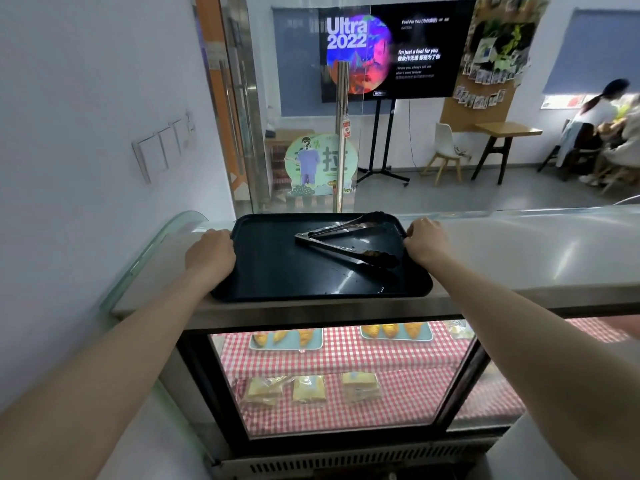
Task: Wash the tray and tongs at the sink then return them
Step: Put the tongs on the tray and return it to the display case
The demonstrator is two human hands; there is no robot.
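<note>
— Both hands grip the tray (298, 268)? 
— Yes. Left hand (210, 255) is curled over its left edge, right hand (425, 241) clasps the right edge near the far corner, fingers closed on the rim.

— What's in it? 
— Tongs (346, 241), lying splayed open in the far right part, hinge pointing left, dark tips toward the right hand, just beside it. A few crumbs and wet spots dot the surface.

— Where does the tray sit? 
— Flat on top of the display case (519, 258), between the two hands, its near edge at the case's front lip.

— Materials? 
— Tray is dark, glossy, rectangular with rounded corners and a raised rim. Tongs are shiny metal. The case top is smooth and pale with a curved glass front.

— Inside the case? 
— Red-checked cloth (346, 355), pastries (391, 330) on pale blue plates on the upper shelf, wrapped sandwiches (308, 388) below.
</note>
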